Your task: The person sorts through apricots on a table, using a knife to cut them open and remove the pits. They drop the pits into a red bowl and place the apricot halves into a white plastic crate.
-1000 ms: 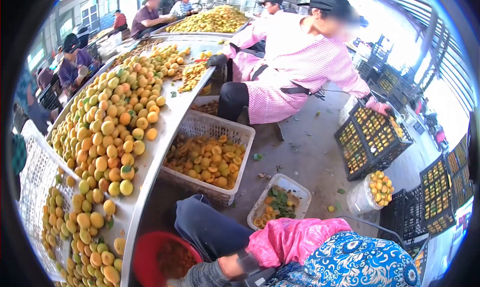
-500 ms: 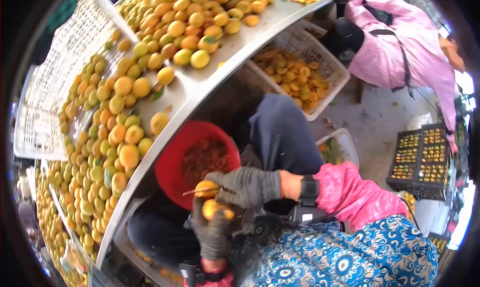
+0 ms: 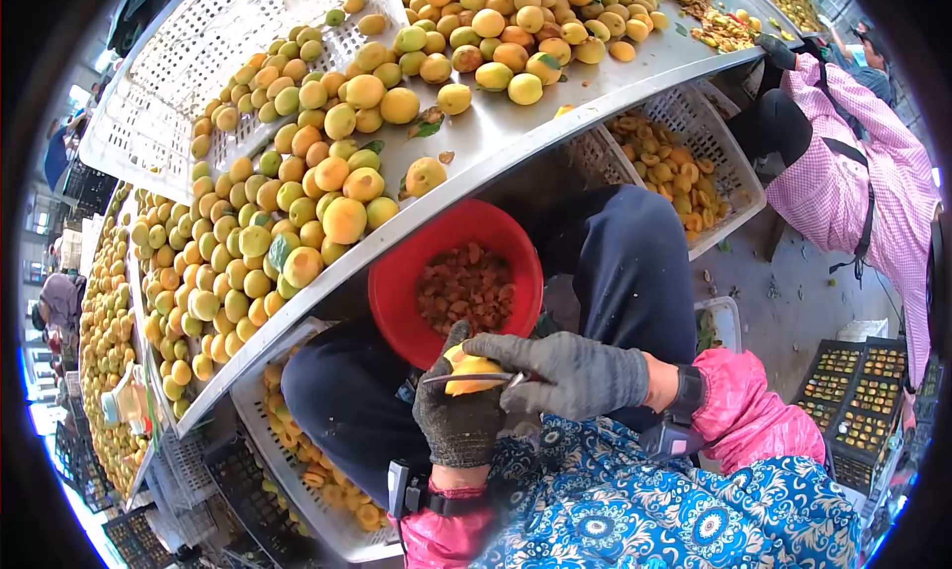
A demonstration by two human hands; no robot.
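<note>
My left hand (image 3: 458, 422), in a dark grey knit glove, is closed around a yellow-orange apricot (image 3: 472, 369). My right hand (image 3: 573, 373), in a similar grey glove, grips a small knife (image 3: 486, 377) whose thin blade lies across the fruit. The right fingertips also touch the top of the apricot, and most of the knife's handle is hidden in the palm. Both hands are close together above my lap, just in front of a red bowl (image 3: 528, 242) that holds brown apricot stones (image 3: 466, 289).
A metal table (image 3: 416, 154) heaped with apricots (image 3: 297, 187) runs along the front left. White crates of apricot halves (image 3: 684, 167) stand beneath its edge and by my left leg. A co-worker in pink checks (image 3: 818, 197) works at right, near black crates (image 3: 853, 400).
The view has shifted, so the table and bowl sit farther right. Earlier two orange fruit pieces showed between my hands; now one shows, in my left hand, with the knife blade across it.
</note>
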